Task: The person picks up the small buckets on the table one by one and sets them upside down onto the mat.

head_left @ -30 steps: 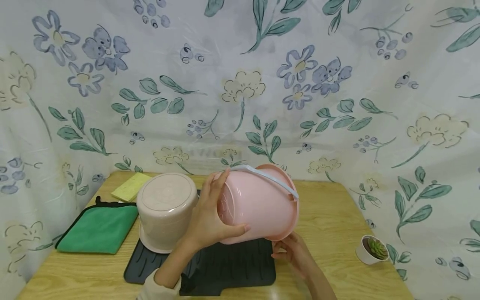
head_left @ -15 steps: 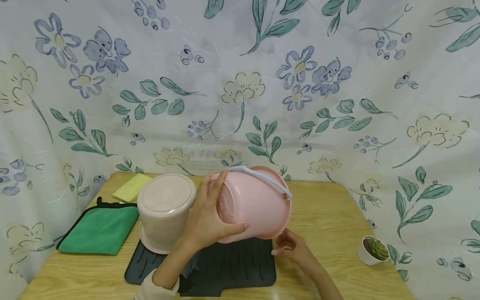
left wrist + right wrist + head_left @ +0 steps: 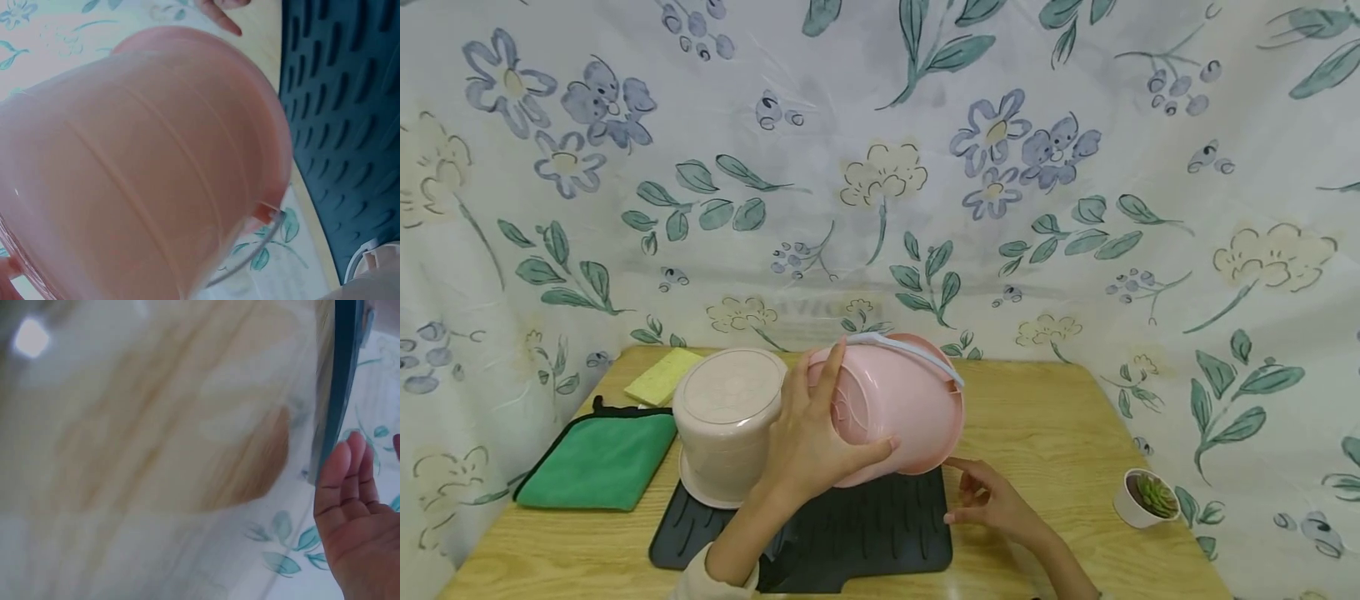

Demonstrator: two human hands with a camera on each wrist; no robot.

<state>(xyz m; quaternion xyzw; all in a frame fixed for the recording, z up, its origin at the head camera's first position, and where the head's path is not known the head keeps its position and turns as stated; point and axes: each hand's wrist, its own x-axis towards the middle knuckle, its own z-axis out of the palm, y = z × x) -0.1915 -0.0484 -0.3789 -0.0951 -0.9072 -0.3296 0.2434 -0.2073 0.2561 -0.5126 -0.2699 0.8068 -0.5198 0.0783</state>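
Note:
A pink bucket is held on its side above the dark ridged mat, its base turned toward the left and its mouth facing away to the right. My left hand grips it at the base end, thumb along the near side and fingers over the top. A pale blue handle lies along its upper side. In the left wrist view the bucket fills most of the picture. My right hand is just below the bucket's rim, index finger reaching to it; in the right wrist view its fingers are loosely extended.
An upside-down beige bucket stands on the mat's left part, close beside my left hand. Further left lie a green cloth with black edging and a yellow sponge-like pad. A potted succulent stands at the table's right edge.
The bucket's rim end has swung leftward, so more of its base shows. My right hand has drawn a little below the rim, its thumb and fingers more spread. The left hand keeps its grip.

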